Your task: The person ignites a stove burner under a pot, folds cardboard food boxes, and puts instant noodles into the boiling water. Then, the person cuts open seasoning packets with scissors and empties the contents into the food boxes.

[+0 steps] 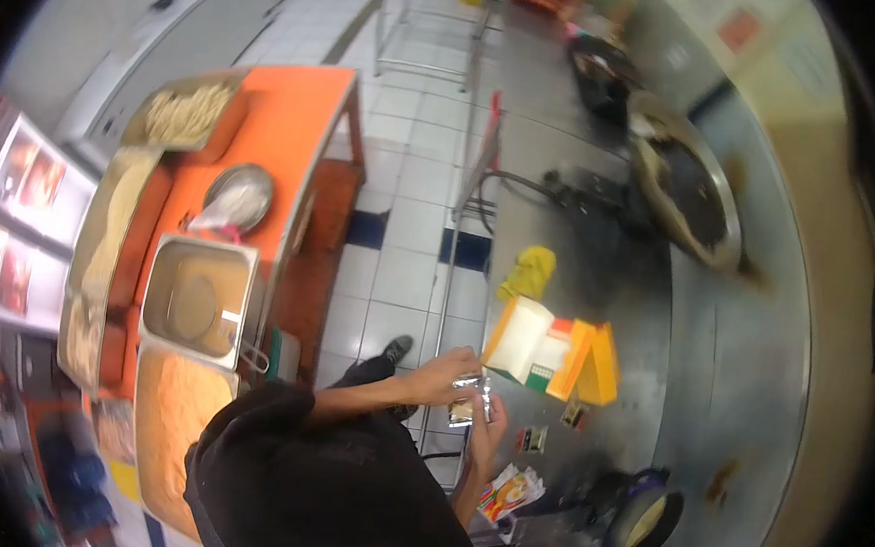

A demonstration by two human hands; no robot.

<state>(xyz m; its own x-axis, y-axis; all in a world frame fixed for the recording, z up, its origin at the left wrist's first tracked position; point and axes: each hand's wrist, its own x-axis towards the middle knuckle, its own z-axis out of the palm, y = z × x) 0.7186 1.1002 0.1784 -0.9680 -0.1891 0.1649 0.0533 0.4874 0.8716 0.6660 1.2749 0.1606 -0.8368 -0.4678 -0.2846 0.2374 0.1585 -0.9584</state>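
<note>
A small silver foil sachet point(460, 413) is held between my two hands over the near edge of the steel counter. My left hand point(438, 378) pinches its upper part. My right hand point(487, 433) grips its side with closed fingers. Just beyond the hands, an orange-yellow cardboard box point(572, 357) lies with its flap up and its white inside showing. Two small sachets, one dark and green point(532, 440) and another point(574, 414), rest on the counter. A printed plastic packet point(511, 493) lies near my right forearm.
A yellow cloth point(529, 272) is on the steel counter point(614, 329). A large wok point(683, 183) and a dark pan point(648, 522) stand against the back wall. Behind me, an orange table point(292, 114) bears steel trays, a bowl point(239, 199) and a liquid-filled container point(198, 299).
</note>
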